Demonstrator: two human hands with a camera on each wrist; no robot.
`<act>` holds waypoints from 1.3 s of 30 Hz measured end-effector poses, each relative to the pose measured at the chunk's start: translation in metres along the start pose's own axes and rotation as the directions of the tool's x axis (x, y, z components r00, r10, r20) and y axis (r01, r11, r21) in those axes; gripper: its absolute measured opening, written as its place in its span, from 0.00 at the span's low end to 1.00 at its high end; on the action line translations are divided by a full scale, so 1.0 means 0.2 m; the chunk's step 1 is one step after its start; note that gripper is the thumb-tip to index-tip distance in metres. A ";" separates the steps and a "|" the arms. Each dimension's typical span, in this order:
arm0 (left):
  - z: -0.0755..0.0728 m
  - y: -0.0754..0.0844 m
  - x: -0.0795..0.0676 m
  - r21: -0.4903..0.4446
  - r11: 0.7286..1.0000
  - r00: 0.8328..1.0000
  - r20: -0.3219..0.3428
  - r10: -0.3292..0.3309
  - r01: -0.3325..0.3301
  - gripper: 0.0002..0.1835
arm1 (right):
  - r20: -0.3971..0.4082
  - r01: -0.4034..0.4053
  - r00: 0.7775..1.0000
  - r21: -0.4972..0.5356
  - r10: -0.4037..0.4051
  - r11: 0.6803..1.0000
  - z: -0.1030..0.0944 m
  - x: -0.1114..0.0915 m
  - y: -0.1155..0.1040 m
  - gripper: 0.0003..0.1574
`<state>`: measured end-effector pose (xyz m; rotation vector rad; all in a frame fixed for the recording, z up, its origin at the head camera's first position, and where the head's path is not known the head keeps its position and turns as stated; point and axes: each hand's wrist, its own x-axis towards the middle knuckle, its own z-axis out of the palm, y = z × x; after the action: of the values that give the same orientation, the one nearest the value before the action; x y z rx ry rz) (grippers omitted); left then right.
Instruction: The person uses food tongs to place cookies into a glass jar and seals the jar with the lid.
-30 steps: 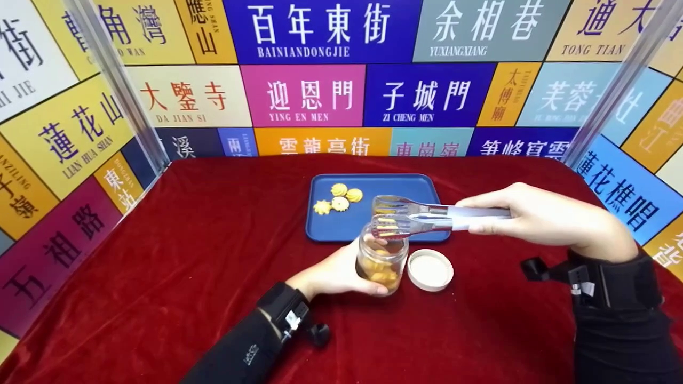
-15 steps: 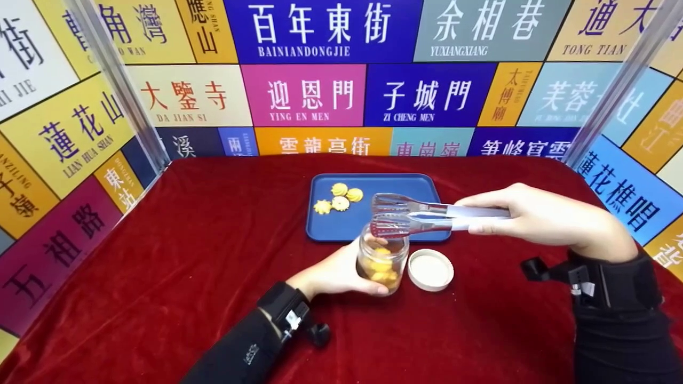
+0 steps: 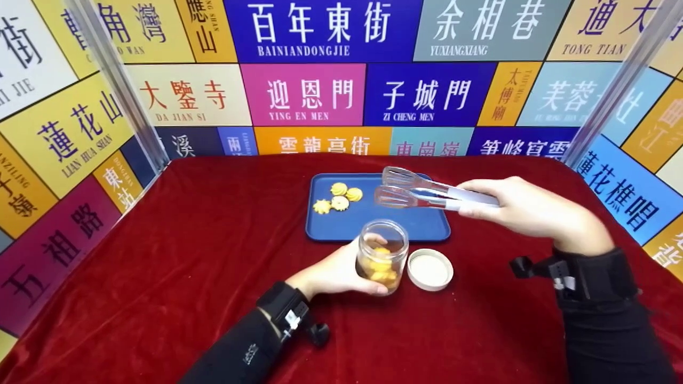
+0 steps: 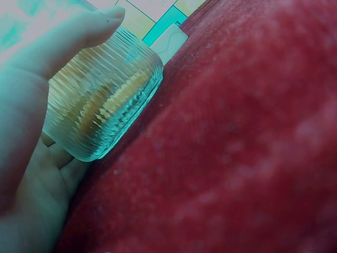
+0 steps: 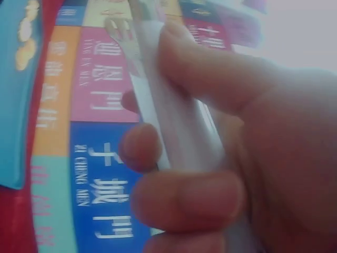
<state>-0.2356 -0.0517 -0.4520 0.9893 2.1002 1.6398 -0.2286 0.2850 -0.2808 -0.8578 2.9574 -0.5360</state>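
A: We face a wall of coloured panels (image 3: 309, 96) with lettering, and our bench (image 3: 224, 224) is draped in red cloth. Where do we find the glass jar?

B: The glass jar (image 3: 399, 253) is just in front of the blue tray (image 3: 352, 226), uncapped, mouth upward. Pale cookies (image 3: 382, 269) fill its lower part. We can't tell whether its base sits fully on the cloth.

A: And our hands?

B: The left hand (image 3: 339, 272) is wrapped round the jar. The right hand (image 3: 525, 208) grips the tongs (image 3: 464, 196) by their handles. The tong heads are apart over the tray, with nothing visible between them.

A: How should we handle this well?

B: We'd brace the jar firmly, bring the heads close together before passing the rim, and squeeze lightly; the cookies look crumbly to us.

A: What else is about?

B: Four loose cookies (image 3: 339, 203) lie grouped toward the tray's left side, so we have bare tray on the right. The white lid (image 3: 430, 269) lies on the cloth just beside the jar, on our right. We'd steer the wrist clear of it whenever we dip low.
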 end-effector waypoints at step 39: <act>0.00 0.01 0.01 0.020 0.999 0.999 0.008 0.034 -0.034 0.45 | -0.008 -0.207 0.978 -0.008 0.207 0.978 0.53 0.58 0.05 0.26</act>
<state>-0.2354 -0.0503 -0.4490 1.0416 2.1105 1.6316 -0.3209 0.1986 -0.3756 -0.5388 3.0076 -0.5156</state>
